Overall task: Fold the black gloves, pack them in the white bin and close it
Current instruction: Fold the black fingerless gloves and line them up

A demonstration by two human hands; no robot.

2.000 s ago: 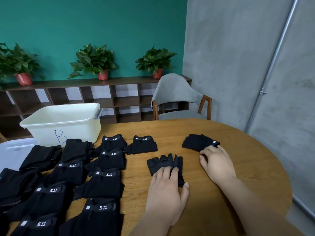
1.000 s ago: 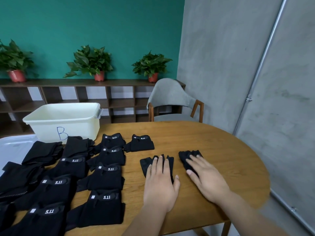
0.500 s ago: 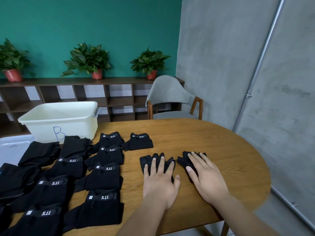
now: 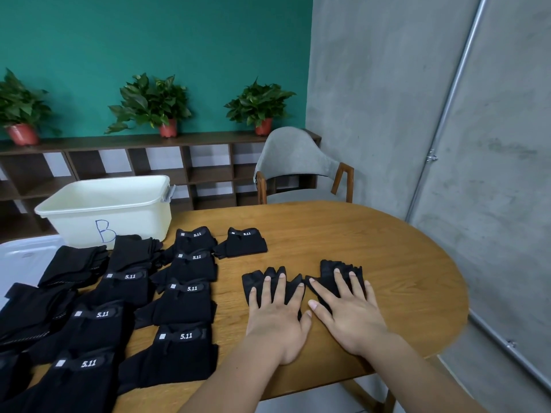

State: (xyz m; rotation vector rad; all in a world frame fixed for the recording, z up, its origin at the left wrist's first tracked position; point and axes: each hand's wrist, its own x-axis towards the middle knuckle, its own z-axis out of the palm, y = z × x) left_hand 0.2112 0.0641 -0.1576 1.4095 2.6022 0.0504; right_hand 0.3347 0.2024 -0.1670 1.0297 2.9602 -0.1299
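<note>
fingers [image 4: 280, 293] splayed flat on 2 gloves [image 4: 247, 283].

Your left hand [image 4: 277, 320] lying flat on left glove [image 4: 247, 283], your right hand [image 4: 351, 314] lying flat on right glove [image 4: 326, 265]. Both gloves sitting side by side on table [image 4: 372, 242], near its front edge. Folded gloves [image 4: 185, 293] lying in rows to your left. Bin [image 4: 119, 210] standing behind those rows. Lid [image 4: 18, 263] lying at far left, beside bin. Chair [image 4: 295, 162] standing behind table. Shelf [image 4: 208, 174] running behind bin and chair, plants [image 4: 259, 105] sitting on top.
</note>
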